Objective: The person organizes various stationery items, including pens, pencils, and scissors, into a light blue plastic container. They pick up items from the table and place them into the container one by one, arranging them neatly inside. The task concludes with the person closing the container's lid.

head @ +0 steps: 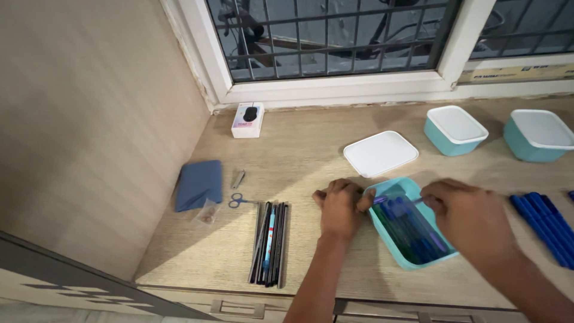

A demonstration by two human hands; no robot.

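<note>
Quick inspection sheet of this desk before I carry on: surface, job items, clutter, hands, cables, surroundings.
Surface: wooden desk, sunlit patch.
Job's things: open teal box holding blue pens; its white lid lies behind it; loose blue pens at right.
Clutter: dark pencil bundle, small scissors, blue cloth, two lidded teal boxes, white mouse carton.
Hands: left hand on the box rim; right hand over the box, grip unclear.
Cables: nothing seen.
Surroundings: barred window, panelled wall.
</note>
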